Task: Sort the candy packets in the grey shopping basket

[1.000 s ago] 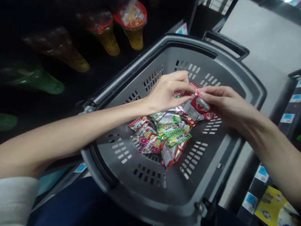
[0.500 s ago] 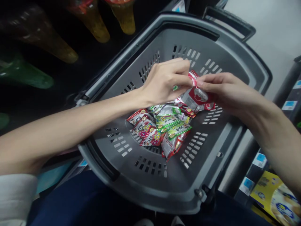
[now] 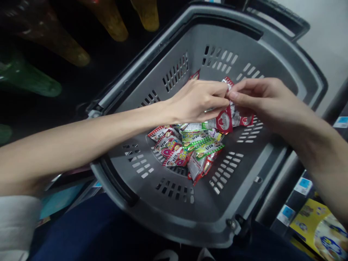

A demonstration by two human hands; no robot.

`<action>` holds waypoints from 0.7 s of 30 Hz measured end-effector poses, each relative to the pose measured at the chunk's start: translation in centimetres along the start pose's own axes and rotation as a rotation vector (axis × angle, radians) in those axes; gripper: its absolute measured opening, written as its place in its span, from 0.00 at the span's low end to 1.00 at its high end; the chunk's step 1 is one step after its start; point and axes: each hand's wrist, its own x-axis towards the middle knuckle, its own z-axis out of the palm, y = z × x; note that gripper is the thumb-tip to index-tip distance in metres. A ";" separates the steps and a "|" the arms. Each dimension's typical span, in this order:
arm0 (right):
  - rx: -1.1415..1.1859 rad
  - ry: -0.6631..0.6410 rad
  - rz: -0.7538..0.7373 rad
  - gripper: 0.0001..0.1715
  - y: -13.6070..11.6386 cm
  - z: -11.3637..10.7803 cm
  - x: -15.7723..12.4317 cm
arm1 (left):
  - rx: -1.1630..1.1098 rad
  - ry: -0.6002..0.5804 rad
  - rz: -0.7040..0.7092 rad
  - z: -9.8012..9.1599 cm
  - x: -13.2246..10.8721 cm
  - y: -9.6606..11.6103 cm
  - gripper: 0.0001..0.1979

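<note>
A red and silver candy packet (image 3: 225, 121) hangs between my hands inside a grey shopping basket (image 3: 187, 221). My left hand (image 3: 205, 99) is closed on its upper edge, with the fingers bent over and hiding part of it. From the other side my right hand (image 3: 259, 94) pinches at the same edge, thumb against forefinger. Below them lie several small candy packets, some green (image 3: 208, 148), others red and white (image 3: 176, 156), heaped on the basket floor. Another red packet (image 3: 246, 119) shows under my right hand.
Bottles with amber (image 3: 146, 16) and green (image 3: 32, 81) contents stand on a dark shelf at the left. The basket's black handle (image 3: 277, 18) sticks out at the top right. At the lower right are shelf price tags (image 3: 303, 185) and a yellow package (image 3: 307, 217).
The held packet has turned and now hangs lower and further left, beneath my left fingers. Both hands have shifted slightly to the right, and the basket's far end sits higher in view.
</note>
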 end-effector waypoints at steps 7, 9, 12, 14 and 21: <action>-0.240 0.061 -0.252 0.23 0.6 -0.5 0.5 | -0.118 0.089 -0.069 -1.1 0.8 0.6 0.26; -0.243 0.010 -0.302 0.23 0.5 -0.4 0.4 | -0.148 0.152 -0.096 -1.2 1.0 0.8 0.25; -0.120 -0.060 -0.271 0.12 0.1 -0.2 0.1 | -0.197 0.229 -0.139 -1.4 1.2 1.0 0.25; -0.034 -0.073 -0.232 0.14 0.0 -0.1 -0.2 | -0.224 0.243 -0.169 -1.6 1.4 1.0 0.26; 0.096 -0.089 -0.317 0.24 0.4 -0.5 0.0 | -0.312 0.238 -0.175 -1.8 1.4 1.3 0.17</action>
